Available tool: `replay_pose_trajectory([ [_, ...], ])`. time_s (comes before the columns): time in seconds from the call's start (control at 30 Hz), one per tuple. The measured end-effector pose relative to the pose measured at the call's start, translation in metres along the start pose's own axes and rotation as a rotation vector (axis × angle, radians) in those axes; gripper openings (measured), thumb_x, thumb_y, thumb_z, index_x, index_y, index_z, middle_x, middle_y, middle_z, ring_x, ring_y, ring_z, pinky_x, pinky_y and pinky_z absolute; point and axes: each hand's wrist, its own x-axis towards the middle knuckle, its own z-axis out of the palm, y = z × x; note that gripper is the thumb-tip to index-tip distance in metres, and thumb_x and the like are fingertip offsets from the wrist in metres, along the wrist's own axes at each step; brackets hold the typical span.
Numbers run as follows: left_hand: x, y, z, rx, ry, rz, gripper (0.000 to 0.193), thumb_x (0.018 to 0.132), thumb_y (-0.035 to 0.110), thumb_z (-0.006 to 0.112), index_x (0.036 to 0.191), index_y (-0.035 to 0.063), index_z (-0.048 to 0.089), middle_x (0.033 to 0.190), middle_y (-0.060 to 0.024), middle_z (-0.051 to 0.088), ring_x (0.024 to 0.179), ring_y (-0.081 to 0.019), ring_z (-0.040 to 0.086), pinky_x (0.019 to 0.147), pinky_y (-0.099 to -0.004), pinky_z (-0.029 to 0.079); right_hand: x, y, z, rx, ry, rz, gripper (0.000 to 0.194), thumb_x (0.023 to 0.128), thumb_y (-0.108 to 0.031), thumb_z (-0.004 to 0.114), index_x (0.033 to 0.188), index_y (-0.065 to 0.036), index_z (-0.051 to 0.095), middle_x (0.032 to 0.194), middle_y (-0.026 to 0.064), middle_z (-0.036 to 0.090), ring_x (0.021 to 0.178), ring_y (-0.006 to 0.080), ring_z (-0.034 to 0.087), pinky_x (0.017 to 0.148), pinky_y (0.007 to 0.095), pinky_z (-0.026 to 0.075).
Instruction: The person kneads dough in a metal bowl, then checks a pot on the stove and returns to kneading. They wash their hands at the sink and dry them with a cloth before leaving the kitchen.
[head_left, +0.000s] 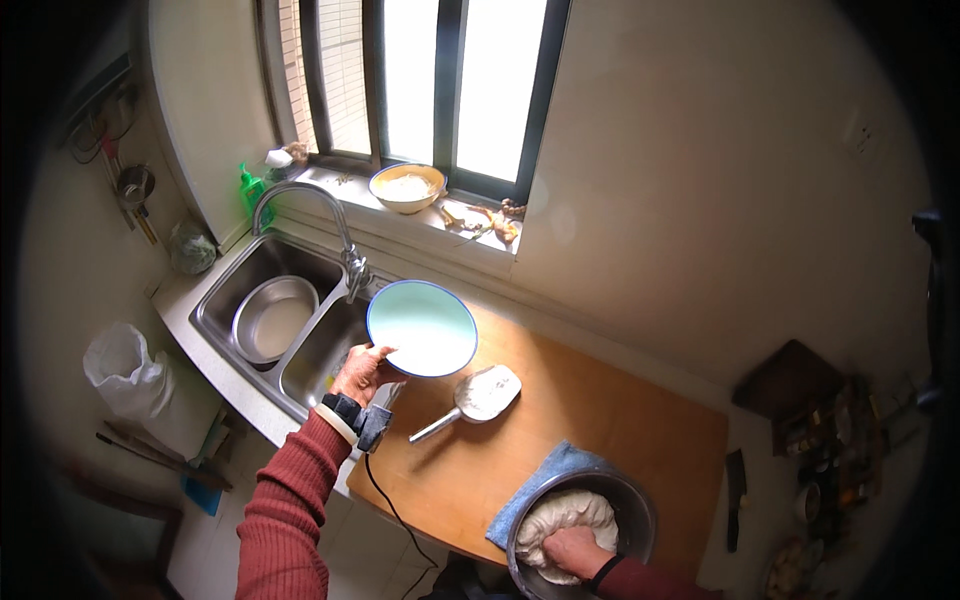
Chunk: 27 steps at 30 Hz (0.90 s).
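My left hand (364, 373) grips the near edge of an enamel bowl (422, 328), pale green inside with a blue rim. The bowl is held above the counter where the sink meets the wooden board. My right hand (577, 553) is pressed into a mass of pale dough (568, 514), its fingertips hidden there. A dark metal basin (637, 510) holds the dough and rests partly on a blue cloth (525, 499). Between my hands, a metal scoop (487, 393) with white flour in it lies on the wooden board (600, 420).
Left of the board is a double sink (212, 307) with a curved faucet (341, 214); a metal basin (241, 330) of cloudy liquid sits in it. A cleaver (733, 499) lies right of the board. On the sill stands a yellowish bowl (407, 204). A black cable (390, 504) hangs from my left wrist.
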Motion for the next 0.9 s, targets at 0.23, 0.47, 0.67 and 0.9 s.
replay_pose_trajectory([
  [0.23, 0.039, -0.019, 0.016, 0.023, -0.117, -0.096, 0.044, 0.097, 0.017, 0.076, 0.135, -0.0016, 0.063, 0.129, -0.0151, 0.072, 0.114, -0.0315, 0.074, 0.093, -0.0509, 0.065, 0.005, 0.021, 0.047, 0.022, 0.048, -0.019, 0.014, 0.086, -0.017, 0.064, 0.077, -0.01, 0.073, 0.079, 0.0146, 0.076, 0.074, 0.0364, 0.076, 0.057, 0.0525, 0.057],
  [0.47, 0.051, -0.027, 0.033, 0.097, -0.239, -0.136, 0.053, 0.101, 0.028, 0.077, 0.14, -0.0026, 0.06, 0.131, -0.0192, 0.071, 0.11, -0.0313, 0.075, 0.094, -0.0526, 0.065, 0.009, 0.034, 0.088, 0.017, -0.171, 0.07, 0.028, 0.093, -0.017, 0.072, 0.117, -0.002, 0.074, 0.097, 0.0194, 0.075, 0.078, 0.0303, 0.072, 0.07, 0.0431, 0.056],
  [0.67, 0.042, -0.023, 0.024, 0.179, -0.306, -0.166, 0.053, 0.1, 0.029, 0.078, 0.139, -0.0016, 0.06, 0.12, -0.0144, 0.074, 0.106, -0.0271, 0.076, 0.084, -0.0486, 0.068, 0.011, 0.035, 0.084, 0.043, 0.071, 0.002, 0.013, 0.087, -0.017, 0.062, 0.081, -0.012, 0.073, 0.081, 0.0134, 0.076, 0.074, 0.0353, 0.076, 0.056, 0.0524, 0.056],
  [0.9, 0.024, -0.017, -0.006, 0.216, -0.299, -0.058, 0.063, 0.102, 0.027, 0.074, 0.153, 0.0012, 0.047, 0.122, -0.0148, 0.068, 0.097, -0.0283, 0.076, 0.078, -0.0452, 0.067, 0.014, 0.034, 0.064, 0.062, 0.04, 0.01, 0.011, 0.084, -0.017, 0.065, 0.08, -0.012, 0.073, 0.081, 0.0145, 0.076, 0.077, 0.0359, 0.076, 0.06, 0.0516, 0.057],
])
